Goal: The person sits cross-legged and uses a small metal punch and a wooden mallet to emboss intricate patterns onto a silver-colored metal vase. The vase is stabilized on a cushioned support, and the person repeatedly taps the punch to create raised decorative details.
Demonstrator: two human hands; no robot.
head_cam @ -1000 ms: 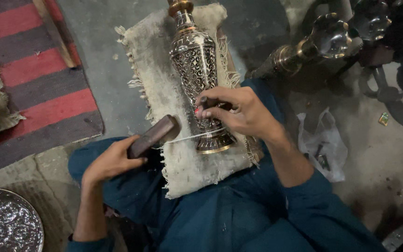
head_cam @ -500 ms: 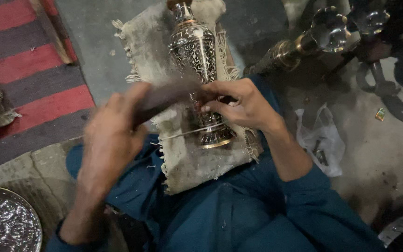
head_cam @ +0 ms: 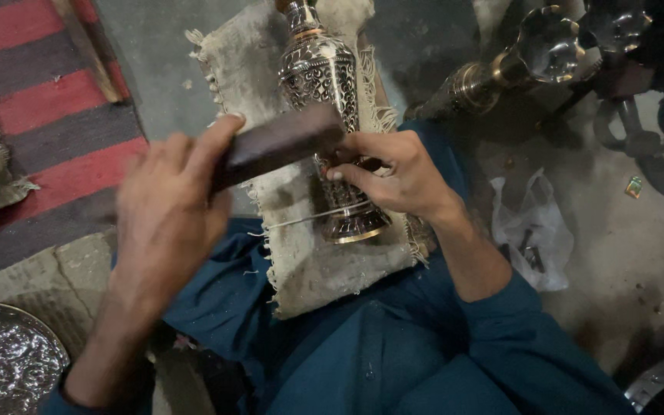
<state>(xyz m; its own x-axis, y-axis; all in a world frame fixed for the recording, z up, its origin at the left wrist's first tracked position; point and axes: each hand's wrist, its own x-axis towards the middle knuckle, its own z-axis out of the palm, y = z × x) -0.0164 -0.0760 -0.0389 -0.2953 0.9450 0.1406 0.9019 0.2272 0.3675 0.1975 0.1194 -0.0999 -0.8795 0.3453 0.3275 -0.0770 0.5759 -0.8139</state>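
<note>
Between the earlier frames and this one, our left hand had come up from beside the knee, carrying the dark wooden block until its far end hung over the engraved metal vase; the right hand had stayed on the vase.

Head view: the left hand's fingers were wrapped tight around the block's near end. The right hand was pinching a thin dark tool against the vase's side; its tip was hidden. The vase lay on its side on a frayed burlap cloth across our lap, foot near us, neck far.

Handling, judged: the vase looked stiff, fairly heavy, its polished relief slippery and easily dented. Best hold seemed the narrow waist above the foot. The cloth was soft and likely to shift.

Room: open floor lay left, toward the striped rug. Right was crowded by a plastic bag and brass pieces. A hammered metal dish sat near left.
</note>
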